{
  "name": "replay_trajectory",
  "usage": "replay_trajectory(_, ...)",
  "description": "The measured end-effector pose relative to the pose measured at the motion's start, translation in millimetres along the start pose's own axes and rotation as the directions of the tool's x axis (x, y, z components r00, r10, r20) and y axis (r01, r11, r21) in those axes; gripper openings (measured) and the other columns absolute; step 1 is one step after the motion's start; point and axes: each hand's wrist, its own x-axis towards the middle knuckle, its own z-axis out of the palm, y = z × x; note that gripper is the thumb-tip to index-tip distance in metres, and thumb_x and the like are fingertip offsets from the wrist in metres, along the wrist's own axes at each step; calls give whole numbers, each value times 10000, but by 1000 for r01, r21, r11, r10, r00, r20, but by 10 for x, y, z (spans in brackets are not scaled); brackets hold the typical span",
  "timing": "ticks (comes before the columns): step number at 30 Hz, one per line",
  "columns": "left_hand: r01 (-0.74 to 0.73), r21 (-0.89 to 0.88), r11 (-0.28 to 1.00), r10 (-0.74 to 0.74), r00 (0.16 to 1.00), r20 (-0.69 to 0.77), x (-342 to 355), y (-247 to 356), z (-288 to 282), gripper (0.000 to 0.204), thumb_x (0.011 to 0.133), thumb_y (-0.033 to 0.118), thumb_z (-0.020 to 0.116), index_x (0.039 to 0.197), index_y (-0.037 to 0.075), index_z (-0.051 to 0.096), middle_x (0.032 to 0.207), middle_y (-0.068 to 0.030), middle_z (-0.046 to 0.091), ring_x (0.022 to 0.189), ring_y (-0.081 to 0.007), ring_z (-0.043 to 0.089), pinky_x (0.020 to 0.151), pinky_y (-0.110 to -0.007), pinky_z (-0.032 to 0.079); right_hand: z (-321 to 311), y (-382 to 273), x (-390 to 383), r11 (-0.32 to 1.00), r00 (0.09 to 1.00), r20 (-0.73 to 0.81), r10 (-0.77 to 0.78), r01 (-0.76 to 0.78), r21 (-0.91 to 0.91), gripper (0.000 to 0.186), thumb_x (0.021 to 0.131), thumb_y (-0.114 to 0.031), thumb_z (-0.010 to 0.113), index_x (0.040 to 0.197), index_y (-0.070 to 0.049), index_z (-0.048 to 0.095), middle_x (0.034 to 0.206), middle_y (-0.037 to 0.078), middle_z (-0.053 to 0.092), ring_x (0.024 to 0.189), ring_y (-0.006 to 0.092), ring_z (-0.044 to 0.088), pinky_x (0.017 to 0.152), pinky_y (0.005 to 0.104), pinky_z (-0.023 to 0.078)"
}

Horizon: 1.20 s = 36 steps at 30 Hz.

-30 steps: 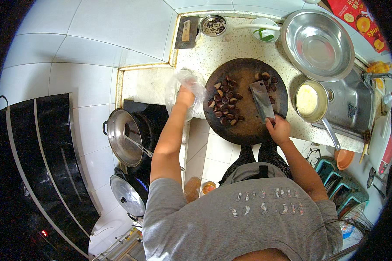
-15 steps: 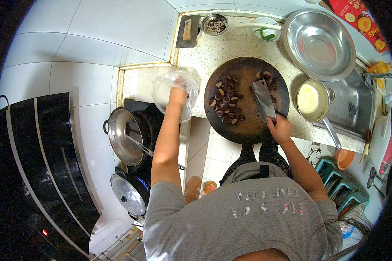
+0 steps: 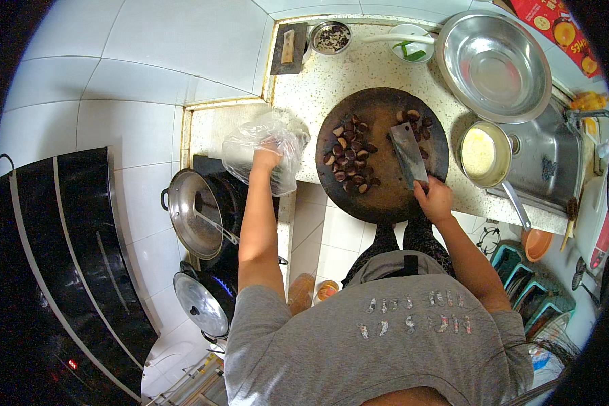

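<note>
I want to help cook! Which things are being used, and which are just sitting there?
In use: left hand holding bag; right hand holding cleaver; board; chestnuts.

Lying about: big bowl, pan, pots, small dish.

Left hand grips clear plastic bag at 9 o'clock of round chopping board. Right hand holds cleaver flat on board; chestnut pieces at blade's 9 o'clock.

clear plastic bag: crumpled, on counter | cleaver: flat on round board
</note>
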Motion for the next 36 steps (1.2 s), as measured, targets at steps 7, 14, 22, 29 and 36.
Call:
replay_trajectory(7,-38,-216,976,-45,930,-365,-16,-24,216,227,802,166,618,911,-17,694,1002,-198,695,972,-386,643,847,-424,520,28,18,0,999,999,-19,-27,28,44,268,862,-321,679,819,-57,661,796,143,692,721,355,676,650,457,526)
replay_trajectory(14,22,-251,968,-109,935,-337,13,-128,593,293,802,190,642,1011,-10,691,1056,-266,668,958,-424,651,859,-456,525,53,-10,-8,997,998,-29,-62,64,53,262,855,-319,686,811,-61,665,795,138,695,704,354,675,639,455,528)
replay_trajectory(22,91,-150,984,-116,979,-167,278,28,749,344,825,188,599,1128,39,665,1148,-251,648,1051,-400,631,912,-441,513,36,17,-4,997,997,-46,-58,60,43,267,856,-325,686,808,-63,667,793,135,697,708,354,676,642,459,530)
replay_trajectory(29,174,-213,962,-211,963,-168,116,325,194,314,812,148,592,1077,8,682,1096,-247,666,1030,-393,641,909,-430,511,93,104,2,998,999,-29,-30,31,46,275,866,-336,671,820,-65,681,786,144,692,711,357,675,647,466,528)
replay_trajectory(36,284,-140,949,-296,952,-81,-965,817,-806,372,810,299,748,884,-56,663,863,-264,678,868,-419,663,779,-472,527,60,31,-7,998,999,-40,-30,32,58,284,865,-346,670,811,-67,682,793,145,696,707,347,677,637,463,526)
